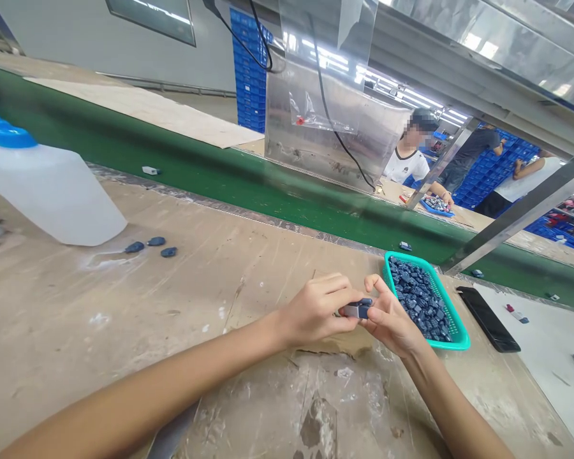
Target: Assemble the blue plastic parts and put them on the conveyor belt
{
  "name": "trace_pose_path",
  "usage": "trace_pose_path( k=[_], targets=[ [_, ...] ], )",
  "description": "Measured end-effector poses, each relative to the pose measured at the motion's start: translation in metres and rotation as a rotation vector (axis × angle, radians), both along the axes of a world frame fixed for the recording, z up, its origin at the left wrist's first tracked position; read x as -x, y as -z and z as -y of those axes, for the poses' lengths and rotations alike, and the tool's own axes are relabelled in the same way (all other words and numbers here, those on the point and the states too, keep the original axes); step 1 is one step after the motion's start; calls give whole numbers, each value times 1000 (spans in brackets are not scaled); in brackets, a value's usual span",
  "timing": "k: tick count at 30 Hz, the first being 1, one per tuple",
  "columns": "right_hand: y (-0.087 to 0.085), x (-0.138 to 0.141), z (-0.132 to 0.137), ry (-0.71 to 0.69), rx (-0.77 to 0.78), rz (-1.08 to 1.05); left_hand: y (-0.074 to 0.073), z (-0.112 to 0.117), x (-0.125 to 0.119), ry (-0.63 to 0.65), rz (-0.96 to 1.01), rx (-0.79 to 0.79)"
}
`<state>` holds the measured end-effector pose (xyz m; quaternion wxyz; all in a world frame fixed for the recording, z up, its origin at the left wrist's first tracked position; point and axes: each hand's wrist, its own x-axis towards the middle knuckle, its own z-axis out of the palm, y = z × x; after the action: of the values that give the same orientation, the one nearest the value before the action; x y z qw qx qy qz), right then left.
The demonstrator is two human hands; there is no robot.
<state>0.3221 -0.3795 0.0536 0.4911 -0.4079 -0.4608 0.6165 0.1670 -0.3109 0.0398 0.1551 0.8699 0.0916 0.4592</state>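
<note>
Between my hands is a small grey and dark blue plastic part [358, 310], which looks like a piece of a toy car. My left hand [319, 307] is closed on its grey end, thumb below and fingers above. My right hand [391, 320] pinches the dark blue end, with the index finger raised and bent. The fingers hide some of the part. Just right of my right hand stands a green plastic basket [460, 341] full of small dark blue pieces [418, 299]. Below my hands lies a torn piece of cardboard [339, 344].
A white bottle with a blue cap [52, 191] stands at left, beside three dark blue pieces [156, 241]. A black phone [488, 319] lies right of the basket. Beyond the table runs a green conveyor belt [277, 197] carrying a few small parts. Across it sits a co-worker [406, 164].
</note>
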Motion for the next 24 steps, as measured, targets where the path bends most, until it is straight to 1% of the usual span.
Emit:
trace_pose_path(
  k=[6,8,11,13,14,15,16,17,18,20,21,22,23,24],
  targets=[
    [3,-1,0,-6,-9,8,1,-1,-1,-12,15,26],
    [4,-1,1,-4,-32,-20,0,1,-1,-26,32,-17],
    [3,-1,4,-11,-53,-56,-4,6,-1,-49,58,-124],
    [0,-3,5,-52,-57,-22,-9,10,-1,-61,70,-173],
    [-2,-6,3,-73,-69,33,-11,10,-1,-57,63,-179],
    [-5,-10,1,-86,-98,126,-14,9,-1,-53,46,-166],
    [-7,-17,-2,-70,-150,265,-16,5,-1,-50,18,-131],
    [-7,-25,-6,-12,-226,448,-17,-1,-2,-52,-20,-77],
    [-7,-37,-10,90,-319,662,-17,-11,-3,-65,-63,-5],
    [1,-64,-21,344,-476,1111,-12,-39,-5,-132,-130,173],
    [7,-80,-25,452,-513,1299,-7,-56,-7,-179,-159,268],
    [15,-94,-30,510,-506,1447,-1,-75,-9,-235,-180,358],
    [23,-107,-34,534,-477,1549,6,-95,-11,-299,-208,433],
    [31,-118,-37,536,-450,1601,13,-114,-13,-369,-248,476]
  ],
)
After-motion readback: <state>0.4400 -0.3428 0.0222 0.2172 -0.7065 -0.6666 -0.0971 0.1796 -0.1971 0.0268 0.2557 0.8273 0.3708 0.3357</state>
